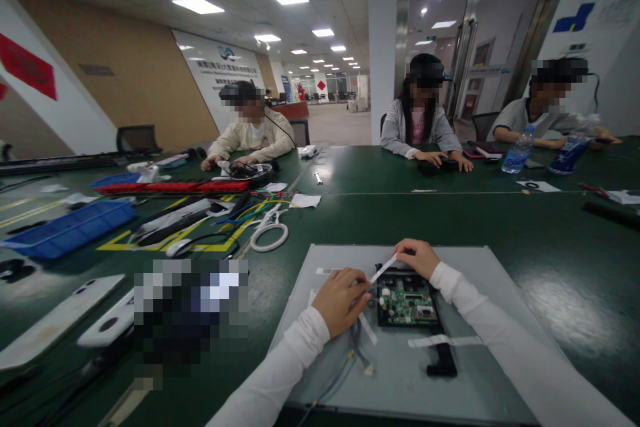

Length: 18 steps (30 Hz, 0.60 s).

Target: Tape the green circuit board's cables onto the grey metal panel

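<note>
Between my two hands a short strip of white tape (383,268) is stretched at a slant. My left hand (343,300) pinches its lower end, and my right hand (419,259) pinches the upper end. Just below the strip, a green circuit board (406,305) sits in a black bracket (442,359) on a flat grey panel (390,380). Another white tape strip (425,342) lies across the bracket's lower arm. Thin cables with a white connector (369,369) trail from under my left hand over the panel. My fingers partly hide the bracket's upper left.
Left of the panel lie a white tape ring (269,238), a blue tray (70,227), a white phone (60,320) and coloured wires. Two bottles (519,150) stand at the far right. Several people sit across the green table (480,220). A small wrench (319,178) lies near the middle.
</note>
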Motion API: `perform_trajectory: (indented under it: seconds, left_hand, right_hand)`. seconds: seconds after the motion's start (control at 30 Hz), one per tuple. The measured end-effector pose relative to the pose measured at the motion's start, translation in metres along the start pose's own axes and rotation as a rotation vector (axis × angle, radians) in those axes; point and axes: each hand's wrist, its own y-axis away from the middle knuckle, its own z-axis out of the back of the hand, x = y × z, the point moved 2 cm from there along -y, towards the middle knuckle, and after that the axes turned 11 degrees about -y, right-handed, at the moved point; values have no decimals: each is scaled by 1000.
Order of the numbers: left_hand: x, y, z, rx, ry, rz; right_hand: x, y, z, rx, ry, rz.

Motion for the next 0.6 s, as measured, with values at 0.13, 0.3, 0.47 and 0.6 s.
perform_trajectory:
  seconds: [0.13,0.3,0.47,0.6]
  left_hand:
    - [0,0,1,-13,11,-5]
    - [0,0,1,-30,30,-13]
    - [0,1,0,-29,30,-16]
    - [0,0,0,-14,25,-10]
  right_hand:
    - [1,0,0,-9,24,20]
    - [0,0,0,-13,45,26]
    - [-1,0,0,-8,59,28]
    - [2,1,-1,0,74,57]
